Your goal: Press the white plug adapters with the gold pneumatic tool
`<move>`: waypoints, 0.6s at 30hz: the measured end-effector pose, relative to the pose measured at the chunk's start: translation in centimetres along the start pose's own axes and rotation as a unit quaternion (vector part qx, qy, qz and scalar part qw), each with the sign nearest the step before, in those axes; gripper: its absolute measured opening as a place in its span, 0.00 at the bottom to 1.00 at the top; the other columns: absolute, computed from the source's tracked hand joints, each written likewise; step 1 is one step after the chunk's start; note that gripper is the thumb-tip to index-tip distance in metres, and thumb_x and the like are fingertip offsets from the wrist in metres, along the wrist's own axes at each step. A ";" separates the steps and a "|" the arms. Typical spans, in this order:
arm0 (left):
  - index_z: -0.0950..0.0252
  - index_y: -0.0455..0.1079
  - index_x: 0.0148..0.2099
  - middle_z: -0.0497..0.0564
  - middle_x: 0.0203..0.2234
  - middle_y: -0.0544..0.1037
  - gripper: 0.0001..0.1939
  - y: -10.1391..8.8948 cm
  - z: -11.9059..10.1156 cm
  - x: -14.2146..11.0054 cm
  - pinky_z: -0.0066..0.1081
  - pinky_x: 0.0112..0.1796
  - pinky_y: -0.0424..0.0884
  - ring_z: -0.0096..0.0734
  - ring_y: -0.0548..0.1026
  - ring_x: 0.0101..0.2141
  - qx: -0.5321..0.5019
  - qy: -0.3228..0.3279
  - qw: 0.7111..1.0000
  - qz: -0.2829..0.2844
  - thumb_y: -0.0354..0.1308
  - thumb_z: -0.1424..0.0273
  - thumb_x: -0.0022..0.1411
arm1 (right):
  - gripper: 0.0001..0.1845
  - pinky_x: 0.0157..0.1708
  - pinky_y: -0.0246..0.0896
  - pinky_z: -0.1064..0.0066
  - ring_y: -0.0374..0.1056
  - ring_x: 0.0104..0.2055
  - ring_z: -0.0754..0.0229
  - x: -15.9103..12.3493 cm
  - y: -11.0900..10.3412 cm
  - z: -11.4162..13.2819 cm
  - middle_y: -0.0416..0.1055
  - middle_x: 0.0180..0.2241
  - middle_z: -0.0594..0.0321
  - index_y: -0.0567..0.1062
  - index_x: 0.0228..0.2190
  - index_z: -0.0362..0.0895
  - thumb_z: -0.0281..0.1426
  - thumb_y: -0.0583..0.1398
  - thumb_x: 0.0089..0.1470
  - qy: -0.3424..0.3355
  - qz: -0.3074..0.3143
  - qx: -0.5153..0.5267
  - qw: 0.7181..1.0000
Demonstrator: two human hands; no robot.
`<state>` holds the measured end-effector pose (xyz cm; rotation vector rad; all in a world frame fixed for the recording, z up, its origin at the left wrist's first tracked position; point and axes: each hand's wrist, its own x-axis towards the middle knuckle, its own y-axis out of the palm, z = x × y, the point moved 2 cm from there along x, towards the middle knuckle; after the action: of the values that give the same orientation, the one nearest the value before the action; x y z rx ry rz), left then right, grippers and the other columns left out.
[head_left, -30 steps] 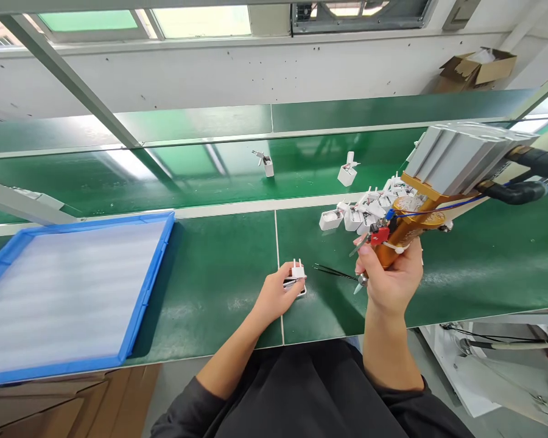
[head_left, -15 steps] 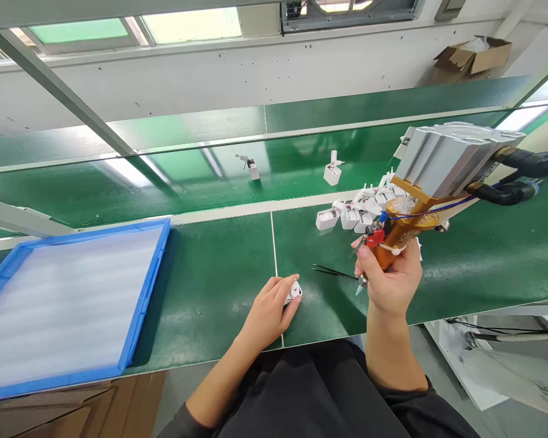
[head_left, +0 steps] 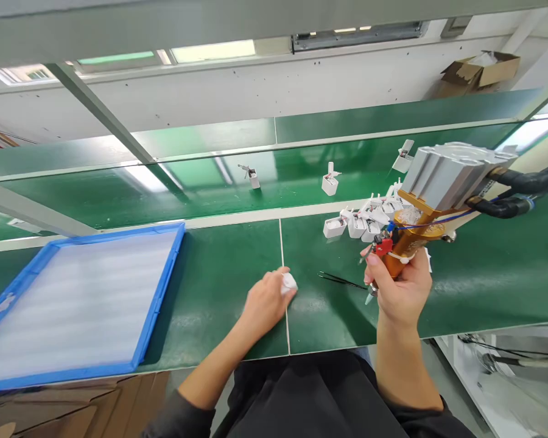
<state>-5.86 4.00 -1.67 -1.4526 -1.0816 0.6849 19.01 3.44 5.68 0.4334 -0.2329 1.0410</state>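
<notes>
My left hand [head_left: 265, 302] is closed around a small white plastic part [head_left: 289, 282] low over the green bench, near the white seam. The part shows a smooth, rounded white side. My right hand [head_left: 404, 286] grips an orange pneumatic dispensing gun [head_left: 399, 258] with a red trigger valve, a silver cylinder on top and a pale nozzle tip pointing down. Black tweezers [head_left: 340, 279] lie on the bench between my hands, their right end close to the nozzle. Behind the gun stands a cluster of small white housings [head_left: 357, 225] with lids and wires.
A blue-rimmed tray [head_left: 162, 298] with a whitish lining lies at the left. Single white housings [head_left: 329, 185] stand on the raised green ledge [head_left: 187, 194]. Black hoses [head_left: 520, 179] run from the gun to the right. A cardboard box [head_left: 479, 76] sits at the back right.
The white part in my left hand has been turned, so its open face with a round fitting no longer shows. My right hand still holds the gun. The camera view has shifted slightly.
</notes>
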 end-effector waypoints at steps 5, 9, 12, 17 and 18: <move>0.73 0.57 0.62 0.64 0.43 0.78 0.29 -3.3 12.4 2.6 0.41 0.42 0.74 0.51 0.79 0.42 0.103 -0.234 0.965 -0.051 0.54 0.59 0.68 | 0.13 0.15 0.59 0.76 0.63 0.16 0.70 0.1 -0.5 -0.3 0.76 0.27 0.68 0.71 0.35 0.44 0.29 0.69 0.49 0.006 0.001 -0.004 1.000; 0.76 0.58 0.59 0.64 0.42 0.78 0.26 -5.1 19.3 2.8 0.43 0.44 0.73 0.53 0.77 0.45 0.126 -0.274 0.950 -0.081 0.56 0.63 0.66 | 0.12 0.15 0.59 0.75 0.63 0.16 0.70 0.1 -0.6 -0.4 0.76 0.26 0.67 0.71 0.34 0.44 0.29 0.68 0.50 0.009 -0.004 -0.008 1.000; 0.76 0.55 0.62 0.69 0.52 0.73 0.36 -6.1 20.6 3.1 0.53 0.51 0.69 0.62 0.69 0.55 0.140 -0.294 0.935 -0.138 0.60 0.56 0.62 | 0.12 0.15 0.59 0.75 0.63 0.16 0.69 0.0 -0.8 -0.5 0.77 0.27 0.65 0.71 0.34 0.44 0.29 0.68 0.50 0.019 -0.003 -0.012 1.000; 0.73 0.56 0.66 0.71 0.60 0.67 0.38 -7.1 18.4 9.9 0.51 0.61 0.60 0.60 0.64 0.61 0.047 -0.250 0.939 -0.230 0.60 0.54 0.63 | 0.12 0.13 0.57 0.76 0.64 0.16 0.68 -0.3 -1.3 -0.9 0.77 0.27 0.63 0.72 0.38 0.45 0.29 0.67 0.52 0.038 0.011 0.008 0.999; 0.71 0.58 0.65 0.69 0.58 0.69 0.37 -7.0 18.0 12.2 0.49 0.59 0.63 0.58 0.68 0.58 -0.006 -0.270 0.940 -0.208 0.60 0.55 0.63 | 0.11 0.14 0.59 0.76 0.64 0.17 0.67 -0.3 -1.4 -1.0 0.77 0.27 0.62 0.73 0.38 0.45 0.29 0.67 0.52 0.032 0.014 0.013 0.999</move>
<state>-18.46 22.28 3.69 -1.0061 -1.7574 0.7856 20.07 3.00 4.36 0.4205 -0.1691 1.0849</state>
